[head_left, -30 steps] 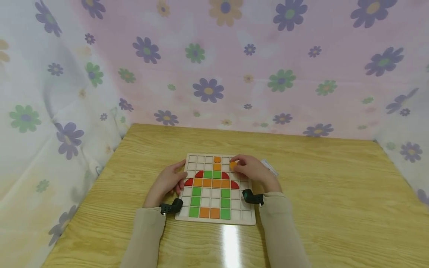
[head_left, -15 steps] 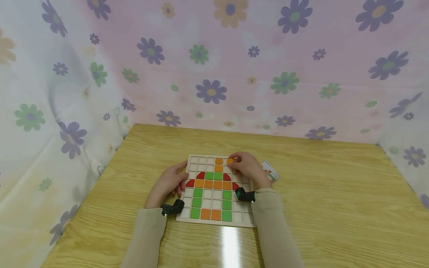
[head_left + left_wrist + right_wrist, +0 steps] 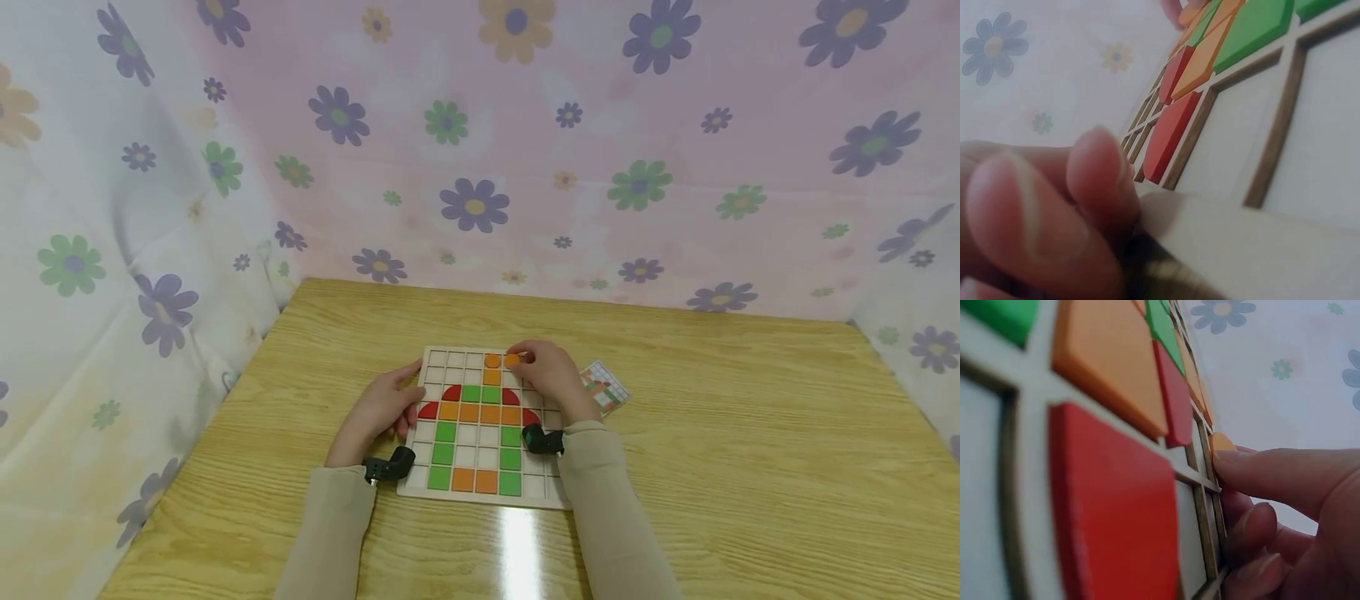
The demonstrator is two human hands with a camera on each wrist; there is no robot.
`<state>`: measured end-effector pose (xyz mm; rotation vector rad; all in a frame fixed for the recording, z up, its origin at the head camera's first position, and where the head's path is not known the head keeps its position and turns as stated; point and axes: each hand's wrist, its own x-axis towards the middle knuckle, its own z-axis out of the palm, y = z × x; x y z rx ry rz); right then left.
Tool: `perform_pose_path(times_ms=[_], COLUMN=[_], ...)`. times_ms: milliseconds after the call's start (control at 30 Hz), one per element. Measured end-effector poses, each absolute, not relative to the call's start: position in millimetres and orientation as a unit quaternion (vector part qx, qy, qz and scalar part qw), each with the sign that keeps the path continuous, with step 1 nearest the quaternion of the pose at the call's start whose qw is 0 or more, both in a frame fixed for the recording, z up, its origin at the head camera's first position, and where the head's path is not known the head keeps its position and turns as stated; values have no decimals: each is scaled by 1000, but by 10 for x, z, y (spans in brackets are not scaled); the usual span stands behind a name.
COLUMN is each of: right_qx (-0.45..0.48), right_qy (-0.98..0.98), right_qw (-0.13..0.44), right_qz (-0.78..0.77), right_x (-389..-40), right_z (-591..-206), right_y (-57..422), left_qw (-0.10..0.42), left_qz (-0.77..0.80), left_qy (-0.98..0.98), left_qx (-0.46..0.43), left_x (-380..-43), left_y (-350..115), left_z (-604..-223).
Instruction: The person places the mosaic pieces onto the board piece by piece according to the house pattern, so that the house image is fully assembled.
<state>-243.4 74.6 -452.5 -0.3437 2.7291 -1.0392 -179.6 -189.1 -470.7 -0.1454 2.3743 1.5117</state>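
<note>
A square wooden grid board (image 3: 466,457) lies on the table, its cells partly filled with green and orange squares and red quarter-round pieces (image 3: 428,410). Between thumb and forefinger, my right hand (image 3: 553,377) pinches an orange round piece (image 3: 512,361) at a far-edge cell; in the right wrist view the orange round piece (image 3: 1221,442) sits partly behind the thumb. Beside it is another orange round piece (image 3: 492,361). My left hand (image 3: 378,410) rests against the board's left rim, forefinger extended to the far corner; fingertips (image 3: 1100,165) touch the rim in the left wrist view.
A small printed pattern card (image 3: 609,388) lies right of the board, partly covered by the right hand. The wooden table (image 3: 750,417) extends on both sides. Flowered cloth (image 3: 525,150) hangs behind and at the sides. A dark camera (image 3: 390,465) sits on each wrist.
My right hand has moved up and slightly left with the orange round piece, to the far edge beside the other round piece. More of the card shows. The left hand keeps its place.
</note>
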Motion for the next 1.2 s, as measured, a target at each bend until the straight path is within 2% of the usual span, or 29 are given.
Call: perform_pose_path(times_ms=[667, 1033, 1200], right_qx=[-148, -140, -150], right_qy=[937, 934, 926], right_qw=[73, 81, 114], right_qz=[-306, -318, -326], right_x=[-2379, -2368, -2379], right_z=[-4566, -4560, -4498], right_y=[722, 744, 771], left_qw=[170, 177, 173], left_qz=[535, 540, 537], left_qy=[825, 821, 824], left_qx=[-61, -51, -55], left_x=[-1820, -1819, -1833], left_y=[-1898, -1908, -1900], left_z=[-4699, -4704, -4688])
